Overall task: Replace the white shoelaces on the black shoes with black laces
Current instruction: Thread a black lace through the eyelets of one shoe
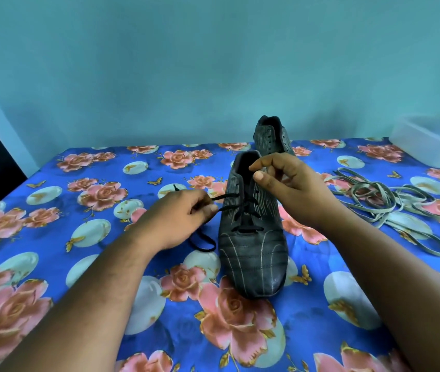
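Lacing of the near black shoe [251, 245] at centre is midway: the left hand [178, 218] pinches the black lace [224, 202] out toward 9 o'clock, the right hand [291, 181] pinches at the collar, so the upper eyelets likely come next.

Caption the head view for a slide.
Left hand pulls black lace through near shoe; right hand steadies its collar.
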`<state>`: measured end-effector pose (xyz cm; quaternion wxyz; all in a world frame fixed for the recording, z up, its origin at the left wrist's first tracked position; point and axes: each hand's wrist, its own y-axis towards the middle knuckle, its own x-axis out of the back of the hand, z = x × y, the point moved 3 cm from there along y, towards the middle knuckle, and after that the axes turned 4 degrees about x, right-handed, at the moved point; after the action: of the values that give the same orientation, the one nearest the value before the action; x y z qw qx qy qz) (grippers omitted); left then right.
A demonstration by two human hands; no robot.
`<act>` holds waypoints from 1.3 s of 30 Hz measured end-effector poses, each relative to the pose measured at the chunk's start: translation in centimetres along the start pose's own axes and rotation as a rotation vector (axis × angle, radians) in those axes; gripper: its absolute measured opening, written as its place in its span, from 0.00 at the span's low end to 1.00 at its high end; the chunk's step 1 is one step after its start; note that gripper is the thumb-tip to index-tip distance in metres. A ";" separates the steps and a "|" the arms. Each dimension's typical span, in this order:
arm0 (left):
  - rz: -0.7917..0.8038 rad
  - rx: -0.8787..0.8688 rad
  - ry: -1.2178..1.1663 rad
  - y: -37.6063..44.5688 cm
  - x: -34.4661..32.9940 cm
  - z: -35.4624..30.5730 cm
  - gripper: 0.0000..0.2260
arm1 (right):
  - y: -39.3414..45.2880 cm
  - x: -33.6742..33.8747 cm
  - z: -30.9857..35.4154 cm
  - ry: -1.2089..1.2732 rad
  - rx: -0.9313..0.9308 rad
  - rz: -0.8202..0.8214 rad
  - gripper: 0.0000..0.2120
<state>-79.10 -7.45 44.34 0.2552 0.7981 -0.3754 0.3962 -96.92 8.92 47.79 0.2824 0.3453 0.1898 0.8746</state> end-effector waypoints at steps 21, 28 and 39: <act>0.018 0.075 -0.542 -1.7 3.9 -1.7 0.03 | -0.2 -0.1 1.7 -0.175 0.178 -0.094 0.09; 0.033 -0.197 -0.814 -2.3 3.1 -4.0 0.02 | -0.8 -2.4 3.7 -0.366 0.334 0.076 0.14; -0.157 -0.067 -0.596 -1.4 2.6 -2.9 0.03 | 0.1 1.4 2.1 0.214 -0.021 0.094 0.09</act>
<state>-78.16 -5.62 47.91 0.1899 0.8969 -0.3836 0.1114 -96.29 10.07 50.02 0.2228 0.2556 0.1929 0.9208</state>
